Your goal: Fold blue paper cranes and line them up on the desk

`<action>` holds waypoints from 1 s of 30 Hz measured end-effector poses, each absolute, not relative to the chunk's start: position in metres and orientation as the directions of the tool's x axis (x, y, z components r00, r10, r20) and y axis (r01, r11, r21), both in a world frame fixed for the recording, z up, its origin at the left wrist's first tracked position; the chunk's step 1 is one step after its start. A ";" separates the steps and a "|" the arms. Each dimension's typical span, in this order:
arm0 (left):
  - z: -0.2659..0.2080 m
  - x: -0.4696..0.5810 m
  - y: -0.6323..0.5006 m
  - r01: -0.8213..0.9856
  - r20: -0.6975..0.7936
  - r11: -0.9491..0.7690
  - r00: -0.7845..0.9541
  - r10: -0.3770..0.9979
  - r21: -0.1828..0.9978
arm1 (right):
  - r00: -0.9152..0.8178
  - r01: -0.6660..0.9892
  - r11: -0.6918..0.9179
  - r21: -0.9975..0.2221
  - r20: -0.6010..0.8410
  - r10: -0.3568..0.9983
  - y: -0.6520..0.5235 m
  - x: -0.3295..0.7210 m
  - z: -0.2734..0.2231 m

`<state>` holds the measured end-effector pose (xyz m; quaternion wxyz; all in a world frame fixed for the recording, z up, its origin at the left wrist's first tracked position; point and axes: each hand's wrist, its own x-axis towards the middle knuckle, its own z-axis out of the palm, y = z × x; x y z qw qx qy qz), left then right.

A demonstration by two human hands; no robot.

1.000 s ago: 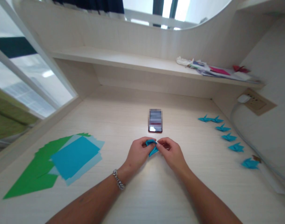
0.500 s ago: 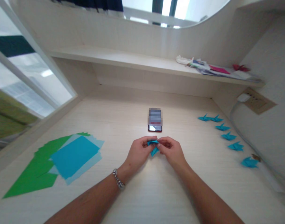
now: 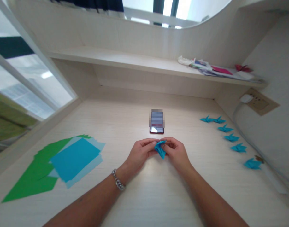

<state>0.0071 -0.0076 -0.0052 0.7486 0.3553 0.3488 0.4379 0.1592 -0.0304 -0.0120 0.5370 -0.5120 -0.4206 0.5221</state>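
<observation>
In the head view, the person's left hand [image 3: 142,149] and right hand [image 3: 176,149] meet low in the middle, over the table [image 3: 125,116]. Between their fingers is a small folded blue paper [image 3: 161,150]: the left thumb and fingers pinch its left side, the right thumb presses its right side against fingers partly hidden behind it. A narrow point juts from the grip toward the person; whether it touches the table cannot be told.

The paper should handle as very light, thin and springy, stiffer where layers stack, easily creased and probably easy to tear. The soundest hold would be flat between thumb and fingertip on the layered sides, with the thin point spared from pressure.

Just beyond the fingers lies a phone [image 3: 156,121], likely the nearest limit on forward movement. Sideways there seems more room: blue sheets [image 3: 75,159] over green sheets [image 3: 33,183] lie well to the left of the fingers, and folded blue birds [image 3: 231,137] stand in a line well to the right, with a cable [image 3: 233,117] running beside them. Farther beyond the fingers, the shelf [image 3: 135,63] overhangs the table's back edge, limiting high reaches there.
</observation>
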 end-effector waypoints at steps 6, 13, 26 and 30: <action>-0.010 0.004 -0.007 -0.348 -0.185 0.353 0.433 0.882 0.868 | 0.146 0.039 -0.035 -0.999 -0.029 0.989 -0.029 0.161 -0.012; -0.016 0.000 -0.004 -0.296 -0.135 0.303 0.477 0.868 0.906 | 0.172 -0.042 -0.046 -0.998 -0.053 0.984 -0.030 0.160 -0.014; -0.012 0.001 -0.006 -0.264 -0.144 0.291 0.462 0.875 0.920 | 0.142 0.005 -0.058 -0.998 -0.057 0.988 -0.029 0.162 -0.015; -0.014 -0.002 -0.005 -0.225 -0.104 0.241 0.489 0.866 0.944 | 0.148 0.020 -0.053 -0.998 -0.050 0.988 -0.029 0.162 -0.014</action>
